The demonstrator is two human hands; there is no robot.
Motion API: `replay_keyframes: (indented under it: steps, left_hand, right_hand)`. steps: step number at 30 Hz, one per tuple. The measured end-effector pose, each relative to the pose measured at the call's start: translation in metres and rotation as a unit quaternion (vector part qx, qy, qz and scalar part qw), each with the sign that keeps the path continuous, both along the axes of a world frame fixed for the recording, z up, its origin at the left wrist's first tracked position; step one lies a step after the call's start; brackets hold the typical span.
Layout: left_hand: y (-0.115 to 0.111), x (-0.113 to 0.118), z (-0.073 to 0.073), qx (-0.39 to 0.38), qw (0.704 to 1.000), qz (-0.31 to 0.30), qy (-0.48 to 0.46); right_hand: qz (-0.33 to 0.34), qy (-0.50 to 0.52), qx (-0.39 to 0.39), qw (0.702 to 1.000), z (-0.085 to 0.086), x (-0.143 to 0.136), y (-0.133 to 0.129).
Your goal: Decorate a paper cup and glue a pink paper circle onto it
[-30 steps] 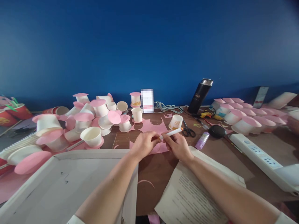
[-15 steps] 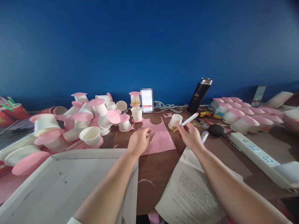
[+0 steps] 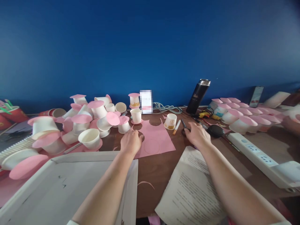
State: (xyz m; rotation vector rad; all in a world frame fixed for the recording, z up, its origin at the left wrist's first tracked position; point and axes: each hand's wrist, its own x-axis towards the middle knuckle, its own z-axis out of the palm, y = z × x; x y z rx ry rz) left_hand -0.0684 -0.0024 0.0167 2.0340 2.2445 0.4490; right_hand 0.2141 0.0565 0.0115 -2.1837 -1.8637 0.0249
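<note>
On the surface (image 3: 150,175), the marker (image 3: 177,127) now lies released near the paper cup (image 3: 170,121), so the freed right hand (image 3: 198,135) is at the scissors (image 3: 184,124), the left hand (image 3: 131,142) at the pink sheet (image 3: 156,134); whether fingers clamp, I cannot tell.

A pink paper sheet (image 3: 157,139) lies flat, curved cutouts at twelve o'clock (a faint circle marks its six o'clock side). Black-handled scissors (image 3: 183,123) lie toward its two o'clock, partly hidden.
</note>
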Motion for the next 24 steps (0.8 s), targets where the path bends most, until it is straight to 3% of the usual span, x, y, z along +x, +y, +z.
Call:
replay_keyframes:
  steps: [6,15,19,22,24]
  left_hand:
    - [-0.003,0.017,-0.006,0.003,1.0,-0.017,0.022]
    - [-0.01,0.023,0.003,-0.065,0.998,-0.021,-0.015]
    - [-0.007,0.018,-0.001,-0.068,0.996,-0.006,-0.065]
    - [-0.001,0.013,-0.007,-0.059,0.983,0.02,-0.174]
    - [0.004,0.012,-0.009,-0.041,0.961,0.028,-0.273]
  right_hand:
    - [0.007,-0.035,-0.044,0.998,0.001,-0.002,0.001]
    - [0.057,-0.024,-0.054,0.997,0.007,0.008,0.003]
    - [0.044,0.07,-0.013,0.996,0.008,0.011,0.004]
    - [0.012,0.184,0.045,0.982,0.006,0.011,0.007]
    - [0.0,0.28,0.091,0.956,0.004,0.01,0.008]
